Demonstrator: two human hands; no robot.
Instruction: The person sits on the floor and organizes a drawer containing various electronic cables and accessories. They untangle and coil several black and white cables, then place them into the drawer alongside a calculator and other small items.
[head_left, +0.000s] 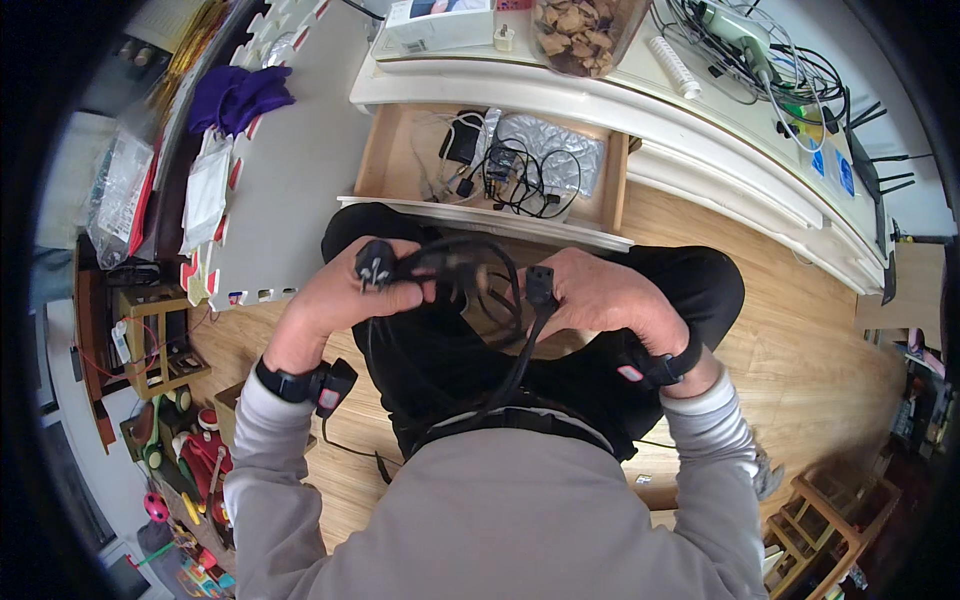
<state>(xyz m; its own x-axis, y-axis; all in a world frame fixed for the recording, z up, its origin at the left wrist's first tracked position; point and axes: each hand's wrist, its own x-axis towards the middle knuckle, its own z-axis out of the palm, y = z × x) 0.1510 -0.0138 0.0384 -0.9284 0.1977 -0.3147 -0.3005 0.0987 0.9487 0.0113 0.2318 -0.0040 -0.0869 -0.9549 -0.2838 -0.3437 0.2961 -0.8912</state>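
A black power cord (517, 367) is gathered in loops between my two hands, above my lap. My left hand (341, 292) grips the end with the pronged plug (375, 266), prongs facing me. In my right hand (604, 292) is the other end, whose socket connector (538, 283) points up past the fingers. The loops in the middle are blurred. Just beyond my hands, a wooden drawer (390, 161) stands pulled out. Inside it lie tangled black cables (529, 176), a silver padded bag (577, 142) and a black pouch-like item (463, 136).
On the white cabinet (480, 82) stand a clear jar of dried brown pieces (581, 34), a white charger (504, 37), bundled cables (806, 82) and a router (866, 180). A grey foam mat (292, 187) with a purple cloth (240, 97) borders the left. Toys (199, 457) lie lower left.
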